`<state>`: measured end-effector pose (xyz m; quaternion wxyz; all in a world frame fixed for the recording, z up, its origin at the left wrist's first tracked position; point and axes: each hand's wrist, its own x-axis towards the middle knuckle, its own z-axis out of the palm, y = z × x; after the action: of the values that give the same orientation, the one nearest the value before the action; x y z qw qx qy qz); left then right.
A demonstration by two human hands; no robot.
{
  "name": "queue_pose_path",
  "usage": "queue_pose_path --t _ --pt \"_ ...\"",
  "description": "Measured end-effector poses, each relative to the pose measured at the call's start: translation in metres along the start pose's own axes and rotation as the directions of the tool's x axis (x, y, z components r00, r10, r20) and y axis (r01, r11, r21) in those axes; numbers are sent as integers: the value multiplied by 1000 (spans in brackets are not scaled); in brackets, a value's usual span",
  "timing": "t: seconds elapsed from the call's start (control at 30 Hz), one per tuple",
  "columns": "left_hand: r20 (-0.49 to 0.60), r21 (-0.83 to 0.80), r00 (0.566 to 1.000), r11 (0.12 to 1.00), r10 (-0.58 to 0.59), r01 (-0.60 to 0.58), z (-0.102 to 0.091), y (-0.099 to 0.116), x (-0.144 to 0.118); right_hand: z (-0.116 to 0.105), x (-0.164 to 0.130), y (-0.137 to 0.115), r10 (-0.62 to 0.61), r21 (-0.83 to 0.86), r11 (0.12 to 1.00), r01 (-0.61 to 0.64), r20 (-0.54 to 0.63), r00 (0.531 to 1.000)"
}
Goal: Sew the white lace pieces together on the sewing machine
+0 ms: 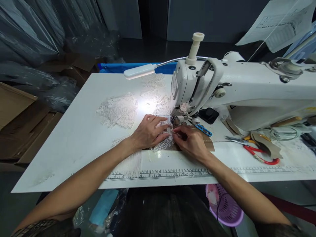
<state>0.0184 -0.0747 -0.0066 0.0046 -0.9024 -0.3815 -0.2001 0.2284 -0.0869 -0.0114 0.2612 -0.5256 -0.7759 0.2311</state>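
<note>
White lace (pixel 165 144) lies under the needle area of the white sewing machine (pixel 184 89). My left hand (pixel 149 131) rests palm down on this lace with its fingers stretched out, just left of the presser foot. To the right, my right hand (pixel 191 141) has thumb and forefinger pinched on the lace's edge, close in front of the foot. A pile of lace pieces (pixel 118 110) sits left of the machine, and more lace (pixel 154 85) spreads behind my left hand. Another piece of lace (pixel 132 164) is partly hidden beneath my left forearm.
A lit lamp (pixel 139 71) hangs over the table (pixel 66 148). Right of my hand are a blue cutter (pixel 203 129), a black object (pixel 208 115) and red-handled scissors (pixel 259 154). A printed ruler (pixel 160 174) runs along the front edge. Below is a purple basket (pixel 229 207).
</note>
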Motion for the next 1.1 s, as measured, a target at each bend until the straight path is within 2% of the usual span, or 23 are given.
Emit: queue_pose_path --t 0.1,0.17,0.23,0.3,0.37,0.43,0.53,0.67,0.87,1.1 --pt "-101 -40 990 994 95 -99 2 4 0 6 -4 -3 -88 -110 990 91 30 996" --pt "-116 -75 978 980 173 -183 5 6 1 7 -6 -5 -105 -206 971 120 84 991" --pt "-106 -99 974 972 201 -211 10 7 1 4 -5 -7 -110 -271 952 145 139 984" --pt "-85 -115 976 971 201 -210 15 6 1 -5 0 -6 -141 -213 960 182 194 971" --pt "-74 -127 974 967 212 -220 17 3 0 -16 9 0 -182 -57 978 202 252 951" --pt "-89 -127 970 963 227 -237 18 1 0 -26 19 9 -148 19 989 149 293 945" --pt "-112 -107 968 966 225 -237 17 1 0 -30 29 24 -101 24 995 99 261 960" --pt "-126 -71 968 971 218 -228 15 3 1 -18 27 36 -172 8 985 172 152 973" --pt "-139 -69 963 968 230 -241 15 2 2 -9 16 40 -358 -74 926 370 137 924" --pt "-138 -99 953 954 270 -285 18 0 4 -5 17 42 -423 -155 886 437 117 899"
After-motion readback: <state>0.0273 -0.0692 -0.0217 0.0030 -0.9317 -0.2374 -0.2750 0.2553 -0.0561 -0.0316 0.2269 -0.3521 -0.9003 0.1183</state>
